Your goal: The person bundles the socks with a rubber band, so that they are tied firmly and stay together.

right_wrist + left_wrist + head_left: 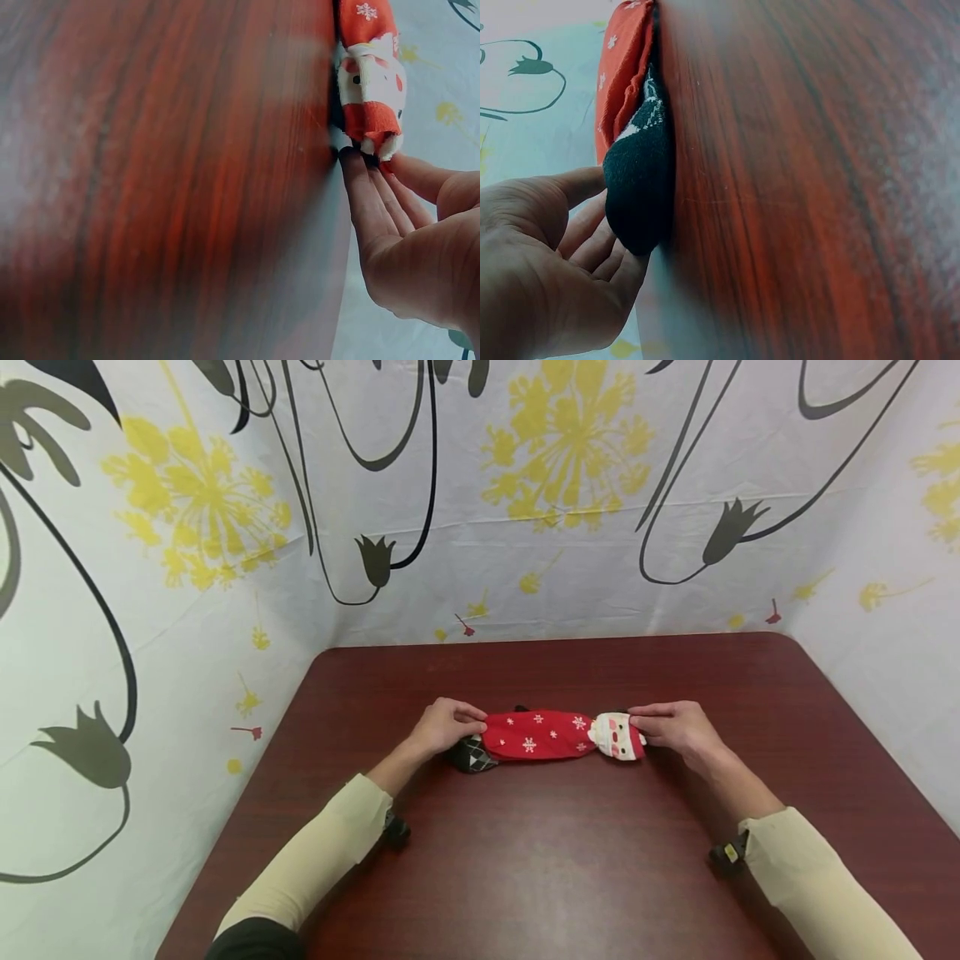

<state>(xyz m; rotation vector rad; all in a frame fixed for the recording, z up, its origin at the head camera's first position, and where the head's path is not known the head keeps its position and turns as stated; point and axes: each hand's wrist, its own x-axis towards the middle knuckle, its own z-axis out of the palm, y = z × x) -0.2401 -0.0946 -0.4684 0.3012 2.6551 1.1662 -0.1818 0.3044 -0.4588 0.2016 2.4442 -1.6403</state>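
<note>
A red cloth piece (540, 734) with white snowflakes and a Santa face at its right end, resembling a sock, lies lengthwise across the table. Under it is a black sock (474, 755) with a white diamond pattern, showing mostly at the left end. My left hand (447, 727) pinches the left end, thumb on top; in the left wrist view its fingers reach behind the black sock's toe (639, 191). At the Santa end, my right hand (677, 727) pinches the tip between thumb and fingers, beside the folded red-and-white edge (379, 124) in the right wrist view.
The dark reddish wooden table (570, 877) has rounded far corners. White cloth (465, 510) printed with yellow and grey flowers hangs behind it and at both sides. A dark wrist camera (727, 853) sits at the right sleeve's cuff.
</note>
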